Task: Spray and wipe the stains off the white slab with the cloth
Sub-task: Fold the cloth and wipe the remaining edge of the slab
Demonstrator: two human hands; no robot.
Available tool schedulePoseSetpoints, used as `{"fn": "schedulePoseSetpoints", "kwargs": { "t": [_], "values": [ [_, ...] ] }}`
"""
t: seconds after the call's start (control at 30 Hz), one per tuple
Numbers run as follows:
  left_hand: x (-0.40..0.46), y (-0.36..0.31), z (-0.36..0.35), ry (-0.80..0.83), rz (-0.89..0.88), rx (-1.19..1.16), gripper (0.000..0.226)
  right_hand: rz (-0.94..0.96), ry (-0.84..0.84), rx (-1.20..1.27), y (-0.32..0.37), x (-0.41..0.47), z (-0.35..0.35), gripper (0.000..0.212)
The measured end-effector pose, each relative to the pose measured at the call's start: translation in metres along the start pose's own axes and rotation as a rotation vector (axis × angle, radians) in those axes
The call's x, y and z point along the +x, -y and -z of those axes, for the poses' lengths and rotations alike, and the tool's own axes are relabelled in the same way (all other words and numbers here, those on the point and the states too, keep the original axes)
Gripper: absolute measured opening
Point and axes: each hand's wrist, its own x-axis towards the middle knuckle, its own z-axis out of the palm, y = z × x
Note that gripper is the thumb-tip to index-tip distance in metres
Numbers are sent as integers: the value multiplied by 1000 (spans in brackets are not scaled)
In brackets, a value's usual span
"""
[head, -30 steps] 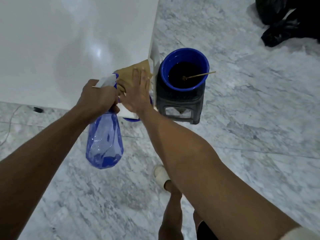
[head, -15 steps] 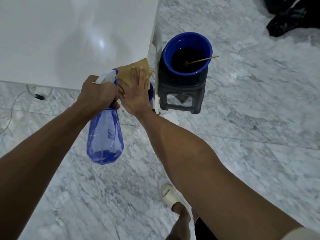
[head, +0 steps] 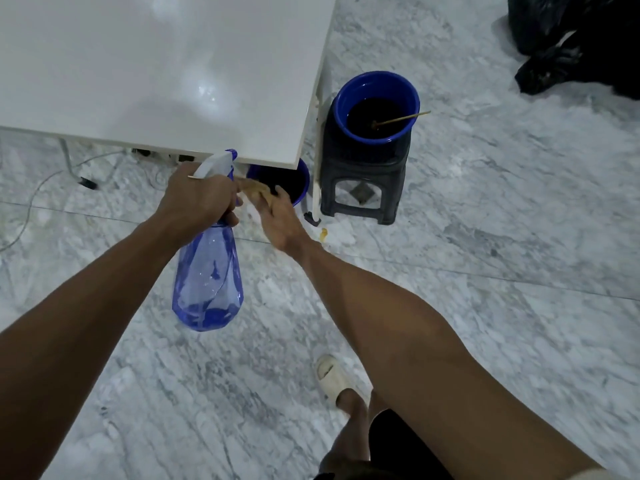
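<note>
Grey marble floor (head: 485,271) under the white slab (head: 156,71), glossy and tilted across the upper left. Just off its near corner, left hand (head: 199,199) wrapped round the neck of the blue spray bottle (head: 209,271) — right hand (head: 280,220) beside it, fingers loosely pinching the tan cloth (head: 254,188) above a blue bucket (head: 287,183). Second blue bucket (head: 379,109) of dark liquid on a black stool (head: 363,181) — stick (head: 401,118) leaning inside

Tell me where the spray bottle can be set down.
The white slab is bare across its top. The floor right of the stool is open. It is crowded at the slab's corner: bucket, stool, left hand, right hand with the cloth.
</note>
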Motion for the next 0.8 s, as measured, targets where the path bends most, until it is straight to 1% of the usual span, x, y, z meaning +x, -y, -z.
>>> {"fn": "schedulePoseSetpoints", "kwargs": {
  "t": [0.1, 0.13, 0.17, 0.2, 0.27, 0.3, 0.37, 0.47, 0.5, 0.57, 0.6, 0.63, 0.7, 0.73, 0.77, 0.8],
  "values": [
    [-21, -8, 14, 4, -21, -53, 25, -262, -45, 254, 35, -26, 35, 64],
    [-31, -14, 17, 12, -34, -60, 24, -322, -55, 331, 45, -32, 48, 66],
    [-39, -19, 18, 18, -49, -67, 21, -344, -59, 412, 53, -38, 61, 68],
    [-49, -26, 19, 31, -61, -80, 18, -337, -67, 488, 63, -46, 77, 72],
    [-65, -44, 16, 64, -92, -114, 17, -309, -156, 570, 84, -58, 111, 77],
    [-70, -54, 13, 78, -107, -128, 17, -303, -207, 603, 96, -64, 130, 75],
    [-78, -75, 7, 111, -132, -138, 10, -298, -288, 705, 116, -69, 168, 65],
    [-76, -115, -9, 139, -160, -164, 11, -292, -297, 887, 129, -66, 227, 62],
    [-70, -129, -17, 139, -180, -173, 11, -283, -310, 917, 130, -60, 246, 64],
    [-61, -162, -36, 133, -218, -202, 24, -252, -330, 942, 131, -44, 285, 66],
    [-56, -180, -46, 137, -219, -235, 31, -245, -327, 922, 134, -33, 306, 66],
    [-49, -198, -58, 140, -208, -293, 32, -235, -311, 897, 133, -18, 329, 68],
    [-35, -240, -78, 128, -187, -371, 15, -224, -275, 830, 139, 14, 376, 74],
    [-28, -263, -88, 108, -180, -371, 17, -230, -251, 818, 144, 27, 401, 72],
    [-21, -286, -98, 85, -187, -362, 27, -234, -228, 810, 149, 42, 426, 67],
    [-15, -308, -107, 77, -197, -360, 31, -229, -209, 805, 156, 54, 449, 62]
  ]
}}
